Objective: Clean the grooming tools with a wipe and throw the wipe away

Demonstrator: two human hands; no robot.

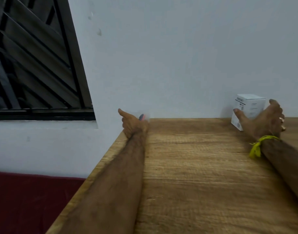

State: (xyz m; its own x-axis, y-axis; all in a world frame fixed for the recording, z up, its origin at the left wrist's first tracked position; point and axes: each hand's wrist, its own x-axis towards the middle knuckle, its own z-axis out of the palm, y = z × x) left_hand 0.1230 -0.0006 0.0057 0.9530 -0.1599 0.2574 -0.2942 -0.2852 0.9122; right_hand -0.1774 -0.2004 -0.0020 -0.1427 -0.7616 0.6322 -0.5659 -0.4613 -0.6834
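Note:
My left hand (133, 124) reaches to the far left corner of the wooden table (195, 166) and grips a clear plastic container (145, 116) with a small red and blue item inside; the image is blurred there. My right hand (263, 120) holds a white cardboard box (249, 105) at the table's far right, thumb on its left face and fingers around its right side. The box stands tilted against the wall. No wipe is visible.
A pale wall (178, 56) runs right behind the table's far edge. A dark barred window (35, 56) lies to the left. A dark red surface (26, 200) sits below the table's left edge. A yellow thread is tied on my right wrist.

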